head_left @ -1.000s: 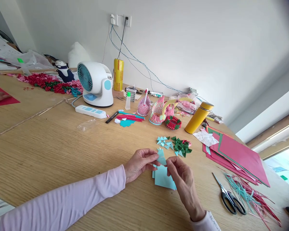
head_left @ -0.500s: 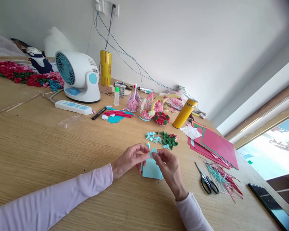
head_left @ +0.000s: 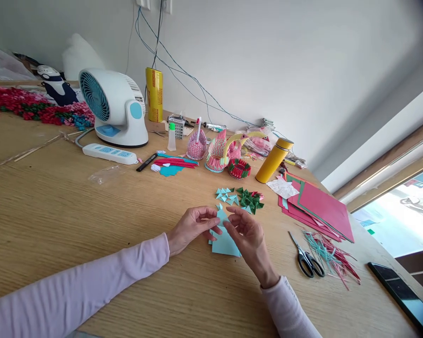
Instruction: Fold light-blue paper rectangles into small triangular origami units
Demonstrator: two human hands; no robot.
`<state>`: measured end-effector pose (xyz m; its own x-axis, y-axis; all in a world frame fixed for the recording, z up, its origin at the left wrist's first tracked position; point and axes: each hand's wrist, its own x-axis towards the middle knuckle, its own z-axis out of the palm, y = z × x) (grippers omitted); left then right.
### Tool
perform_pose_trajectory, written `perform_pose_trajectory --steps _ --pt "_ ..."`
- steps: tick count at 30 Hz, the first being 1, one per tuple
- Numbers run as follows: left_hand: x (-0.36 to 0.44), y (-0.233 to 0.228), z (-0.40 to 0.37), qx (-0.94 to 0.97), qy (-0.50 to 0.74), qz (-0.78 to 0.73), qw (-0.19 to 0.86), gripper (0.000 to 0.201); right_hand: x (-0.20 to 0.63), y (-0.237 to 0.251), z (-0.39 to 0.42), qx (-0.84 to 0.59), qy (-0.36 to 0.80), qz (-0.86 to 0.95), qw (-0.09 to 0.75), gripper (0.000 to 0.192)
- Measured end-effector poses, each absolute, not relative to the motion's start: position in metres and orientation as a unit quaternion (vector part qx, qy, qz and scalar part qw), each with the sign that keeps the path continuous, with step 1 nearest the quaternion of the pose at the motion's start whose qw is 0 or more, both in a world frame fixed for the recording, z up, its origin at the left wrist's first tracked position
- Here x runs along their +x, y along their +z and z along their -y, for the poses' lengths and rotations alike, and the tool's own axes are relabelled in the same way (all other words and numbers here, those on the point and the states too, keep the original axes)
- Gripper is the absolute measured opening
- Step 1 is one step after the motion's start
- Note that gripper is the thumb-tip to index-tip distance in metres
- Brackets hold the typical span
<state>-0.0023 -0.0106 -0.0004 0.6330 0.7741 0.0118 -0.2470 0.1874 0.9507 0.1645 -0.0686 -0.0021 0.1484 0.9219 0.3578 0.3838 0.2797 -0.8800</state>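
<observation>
**Small blue paper piece pinched between two hands over a wooden table**

At the far left, a heap of red, green and pink folded pieces (head_left: pixel 38 111) is seen along the table (head_left: pixel 56 211), with a white desk fan (head_left: pixel 114 108) and a power strip (head_left: pixel 109 154) just in front of it. A yellow roll (head_left: pixel 154 94) is stood by the wall. Nearer the middle, the left hand (head_left: pixel 192 228) is closed on a small light-blue paper piece (head_left: pixel 223 217) — thumb and fingertips pinched at its left edge — while the right hand (head_left: pixel 248 239) is closed on its right side. The piece is held just above a stack of light-blue paper slips (head_left: pixel 224 244) lying flat on the table. Just beyond, blue and green folded triangles (head_left: pixel 239 198) are scattered (pink paper swans (head_left: pixel 220 150) behind them). Further right, a yellow flask (head_left: pixel 274 160), red sheets (head_left: pixel 317 206), scissors (head_left: pixel 306 258) and paper trimmings (head_left: pixel 333 258) are laid out.
</observation>
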Motion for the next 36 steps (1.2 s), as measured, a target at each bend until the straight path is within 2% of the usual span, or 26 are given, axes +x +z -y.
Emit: perform_pose_trajectory --steps 9,21,27,36 --pt "-0.003 -0.002 0.009 0.531 0.337 -0.253 0.736 0.031 0.163 0.004 0.073 -0.553 0.258 0.62 0.493 0.029" --pt "-0.004 0.007 0.017 0.606 0.308 -0.253 0.689 0.033 0.158 0.005 0.076 -0.512 0.363 0.575 0.525 0.02" --pt "-0.003 0.008 0.02 0.638 0.305 -0.262 0.657 0.033 0.158 0.01 0.077 -0.518 0.39 0.557 0.519 0.024" --pt "-0.001 0.003 0.02 0.64 0.324 -0.268 0.643 0.033 0.168 -0.003 0.069 -0.544 0.333 0.6 0.483 0.029"
